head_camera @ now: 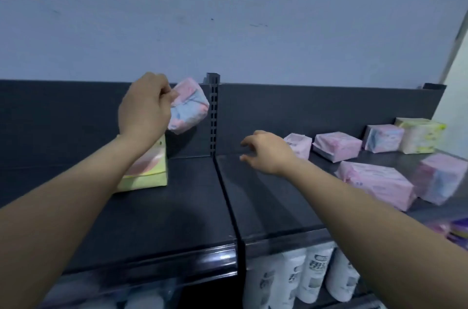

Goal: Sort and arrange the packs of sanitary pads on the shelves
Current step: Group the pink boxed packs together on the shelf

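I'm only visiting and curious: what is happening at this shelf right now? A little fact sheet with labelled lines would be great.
Setting: dark shelf, split by a slotted upright post
Left hand: grips a pink-and-blue pack, held up off the shelf beside the post
Right hand: open, holding nothing, above the right section
Left section: one yellow pack, partly behind the left wrist
Right section: loose packs, mostly pink, lying at mixed angles
Below: white packs on the lower shelf

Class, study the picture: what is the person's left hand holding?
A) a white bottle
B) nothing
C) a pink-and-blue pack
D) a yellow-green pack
C: the left hand grips a pink-and-blue pack held up above the shelf, while the yellow-green pack rests on the shelf below it.
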Demonstrator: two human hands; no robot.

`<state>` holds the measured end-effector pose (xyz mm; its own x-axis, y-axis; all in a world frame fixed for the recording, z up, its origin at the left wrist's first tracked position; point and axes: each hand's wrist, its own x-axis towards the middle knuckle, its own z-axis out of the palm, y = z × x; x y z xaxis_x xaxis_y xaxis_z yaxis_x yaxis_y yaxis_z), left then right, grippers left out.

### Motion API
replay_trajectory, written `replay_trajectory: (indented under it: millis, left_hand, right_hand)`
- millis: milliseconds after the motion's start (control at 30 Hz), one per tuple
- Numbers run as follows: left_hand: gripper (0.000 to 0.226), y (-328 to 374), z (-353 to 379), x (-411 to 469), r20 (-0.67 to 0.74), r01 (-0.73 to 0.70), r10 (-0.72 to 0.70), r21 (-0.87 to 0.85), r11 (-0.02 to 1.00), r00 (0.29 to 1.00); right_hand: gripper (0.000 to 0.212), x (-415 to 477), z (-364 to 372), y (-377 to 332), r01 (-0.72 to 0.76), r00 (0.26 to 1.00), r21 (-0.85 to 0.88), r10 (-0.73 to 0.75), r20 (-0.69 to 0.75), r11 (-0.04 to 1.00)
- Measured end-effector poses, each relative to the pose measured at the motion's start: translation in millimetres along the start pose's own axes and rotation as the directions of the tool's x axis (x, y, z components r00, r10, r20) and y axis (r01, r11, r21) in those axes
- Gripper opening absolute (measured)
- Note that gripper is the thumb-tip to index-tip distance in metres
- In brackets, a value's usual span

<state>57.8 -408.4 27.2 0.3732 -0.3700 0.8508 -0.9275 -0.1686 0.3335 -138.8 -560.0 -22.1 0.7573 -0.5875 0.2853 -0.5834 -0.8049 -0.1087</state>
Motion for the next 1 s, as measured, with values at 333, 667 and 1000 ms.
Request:
replay_trajectory:
  millis: [333,667,1000]
  left_hand:
    - [0.023,150.3,117.6,-51.3,0.504,-0.292,0.169,0.174,0.940,0.847]
    - [0.042,203.4,196.9,-39.0,0.776,0.274,-0.182,0.012,0.962,0.604]
    - [0.058,187.6,252.6,-17.6,0.805,0.251,-0.325,0.226,0.941,0.495]
  right_hand:
    - [0.069,-77.7,-41.5,179.0,-0.292,0.897,-0.277,0.363,0.251,0.915]
    - [0.041,-64.7,-35.1,232.4,-0.220,0.918,-0.153,0.257,0.301,0.964]
    - [0.050,3.9,-13.8,262.1,-0.324,0.877,-0.155,0.357,0.322,0.933]
